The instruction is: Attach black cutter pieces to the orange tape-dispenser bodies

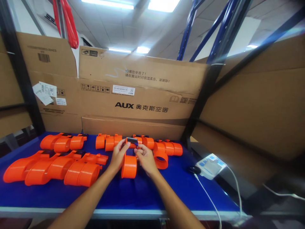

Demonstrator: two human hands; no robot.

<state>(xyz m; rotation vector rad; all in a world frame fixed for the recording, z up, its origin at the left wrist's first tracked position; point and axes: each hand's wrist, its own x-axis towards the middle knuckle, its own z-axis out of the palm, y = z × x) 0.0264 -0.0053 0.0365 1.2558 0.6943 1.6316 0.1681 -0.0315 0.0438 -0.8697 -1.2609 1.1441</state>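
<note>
The left hand (119,155) and right hand (145,156) grasped an orange piece with a round, ring-like body (129,166) between thumbs and fingers, above the blue tabletop (133,197), its dark strip (132,140) facing up. Similar orange pieces (59,167) lay in rows behind and to the left; one at the right (161,160) showed its open ring, though its contents could not be made out. The cardboard panel (143,92) behind read "AUX 奥克斯空调", and a white label (123,90) on it showed "25".

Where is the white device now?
In the head view, the white device lies at the right edge of the blue table, beside a black object.
</note>
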